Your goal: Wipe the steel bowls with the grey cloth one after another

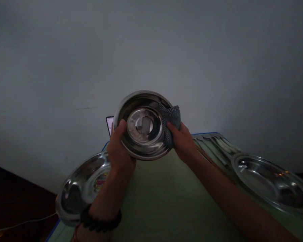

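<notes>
A round steel bowl (145, 151) is held up above the table, tilted so its shiny inside faces me. My left hand (120, 151) grips its left rim, thumb over the inner edge and fingers behind. On the opposite side my right hand (183, 141) pinches a grey checked cloth (173, 117) folded over the rim, thumb on the cloth inside the bowl. The fingers behind the rim are hidden on both sides.
A large steel basin (73, 188) with a coloured label stands at the left of the green table (161, 201). Right are another steel basin (270, 185) and several long utensils (217, 144). Behind the bowl a phone (109, 124) shows partly, before a grey wall (151, 50).
</notes>
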Demonstrator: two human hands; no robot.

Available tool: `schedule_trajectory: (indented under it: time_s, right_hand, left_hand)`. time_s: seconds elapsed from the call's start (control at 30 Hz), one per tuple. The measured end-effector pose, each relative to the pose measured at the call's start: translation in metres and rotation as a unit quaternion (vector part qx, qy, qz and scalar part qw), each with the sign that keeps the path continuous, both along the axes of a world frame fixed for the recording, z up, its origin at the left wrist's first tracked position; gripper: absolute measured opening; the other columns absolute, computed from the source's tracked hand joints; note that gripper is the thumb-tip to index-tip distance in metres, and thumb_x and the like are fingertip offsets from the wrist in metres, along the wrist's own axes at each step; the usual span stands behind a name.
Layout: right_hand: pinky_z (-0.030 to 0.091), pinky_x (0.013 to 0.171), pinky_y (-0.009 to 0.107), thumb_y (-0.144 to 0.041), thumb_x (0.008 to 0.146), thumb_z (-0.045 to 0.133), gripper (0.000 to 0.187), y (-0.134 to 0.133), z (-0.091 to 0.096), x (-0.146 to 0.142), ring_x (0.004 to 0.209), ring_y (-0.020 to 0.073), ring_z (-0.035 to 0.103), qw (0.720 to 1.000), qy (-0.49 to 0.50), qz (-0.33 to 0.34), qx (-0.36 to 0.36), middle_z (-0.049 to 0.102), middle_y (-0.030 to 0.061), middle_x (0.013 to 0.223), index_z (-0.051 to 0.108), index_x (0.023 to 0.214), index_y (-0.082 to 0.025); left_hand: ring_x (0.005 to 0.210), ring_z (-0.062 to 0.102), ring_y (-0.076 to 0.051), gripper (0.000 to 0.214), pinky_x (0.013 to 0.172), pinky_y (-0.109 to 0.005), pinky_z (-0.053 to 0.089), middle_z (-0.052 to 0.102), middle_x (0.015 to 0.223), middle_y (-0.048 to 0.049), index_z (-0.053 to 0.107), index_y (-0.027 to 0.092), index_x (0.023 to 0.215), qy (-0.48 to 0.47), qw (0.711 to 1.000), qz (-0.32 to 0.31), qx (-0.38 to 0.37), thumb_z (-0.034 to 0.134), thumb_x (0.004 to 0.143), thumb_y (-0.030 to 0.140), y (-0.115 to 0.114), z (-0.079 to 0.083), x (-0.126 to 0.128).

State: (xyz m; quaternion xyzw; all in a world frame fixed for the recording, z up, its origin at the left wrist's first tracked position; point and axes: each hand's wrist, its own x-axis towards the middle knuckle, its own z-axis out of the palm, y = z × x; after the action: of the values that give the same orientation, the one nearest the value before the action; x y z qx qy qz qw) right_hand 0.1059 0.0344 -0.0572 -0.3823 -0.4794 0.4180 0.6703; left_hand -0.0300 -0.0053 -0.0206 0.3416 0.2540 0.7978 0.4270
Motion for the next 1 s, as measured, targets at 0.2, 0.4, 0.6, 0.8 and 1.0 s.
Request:
schedule_trajectory:
  time_s: [0.2,0.4,0.6,0.8,1.0]
  right_hand:
    - [0.049,0.08,0.037,-0.036,0.073,0.062,0.033,0.006,0.002,0.011,0.085,0.0202,0.062,0.999,-0.024,0.021,-0.019,0.069,0.0064,0.095,0.062,0.101,-0.018]
    - [0.049,0.071,0.034,-0.027,0.066,0.067,0.031,0.006,0.015,0.034,0.075,0.0181,0.061,0.988,-0.151,0.036,0.023,0.07,0.0033,0.085,0.066,0.095,-0.017]
    - [0.047,0.067,0.031,-0.026,0.069,0.066,0.026,0.0,0.023,0.04,0.074,0.0173,0.06,0.966,-0.248,-0.019,0.074,0.069,0.0026,0.083,0.068,0.093,-0.017]
    - [0.045,0.068,0.03,-0.026,0.07,0.065,0.024,0.001,0.024,0.038,0.075,0.0172,0.06,0.954,-0.284,-0.04,0.084,0.069,0.0024,0.081,0.068,0.092,-0.016]
    - [0.044,0.067,0.03,-0.026,0.071,0.065,0.022,-0.001,0.025,0.039,0.073,0.0167,0.059,0.948,-0.301,-0.05,0.085,0.068,0.002,0.079,0.068,0.09,-0.016]
  left_hand:
    - [0.069,0.066,-0.016,0.008,0.069,-0.026,0.054,0.068,0.067,0.0018,0.067,0.02,0.072,0.018,0.996,-0.02,-0.081,0.069,0.068,0.026,0.0,0.01,-0.007]
    - [0.045,0.057,-0.012,0.01,0.048,-0.023,0.049,0.061,0.051,0.0007,0.065,0.017,0.063,0.145,0.959,-0.2,-0.14,0.07,0.065,0.025,-0.008,0.02,-0.025]
    - [0.045,0.06,-0.014,0.023,0.042,-0.022,0.047,0.071,0.06,-0.0043,0.073,0.014,0.086,0.184,0.947,-0.215,-0.149,0.067,0.071,0.03,-0.011,0.017,-0.019]
    - [0.05,0.064,-0.016,0.022,0.048,-0.023,0.051,0.071,0.061,-0.0054,0.071,0.013,0.079,0.174,0.947,-0.19,-0.192,0.067,0.07,0.032,-0.011,0.016,-0.02]
    - [0.051,0.065,-0.016,0.018,0.047,-0.022,0.051,0.07,0.056,-0.0042,0.071,0.015,0.072,0.167,0.944,-0.205,-0.195,0.068,0.068,0.033,-0.01,0.015,-0.02]
